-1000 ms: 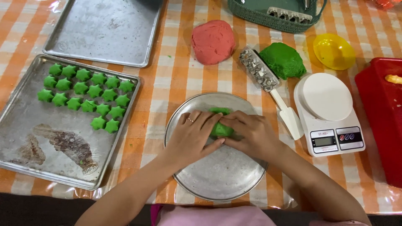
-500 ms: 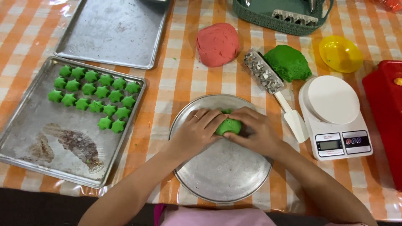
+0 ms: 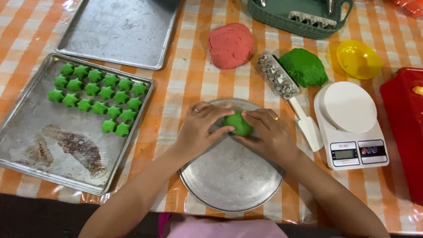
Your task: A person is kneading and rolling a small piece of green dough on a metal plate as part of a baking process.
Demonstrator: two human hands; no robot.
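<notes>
Left hand [image 3: 200,130] and right hand [image 3: 266,134] cup a green dough ball [image 3: 239,123] between their fingers over a round metal plate [image 3: 229,180], near the star-filled tray [image 3: 26,132].

Single view, from the camera on my head: it looks almost straight down on the checked tablecloth [image 3: 185,79], with my forearms entering from the bottom edge and the far side of the table at the top. Range is close, about arm's reach, so the round metal plate [image 3: 229,176] sits low in the middle, the baking tray [image 3: 26,132] fills the left, the kitchen scale [image 3: 352,128] stands at right, and the red box [image 3: 403,128] and green basket [image 3: 286,24] are cut by the frame edges. No second view accompanies it, so nothing is shared.
</notes>
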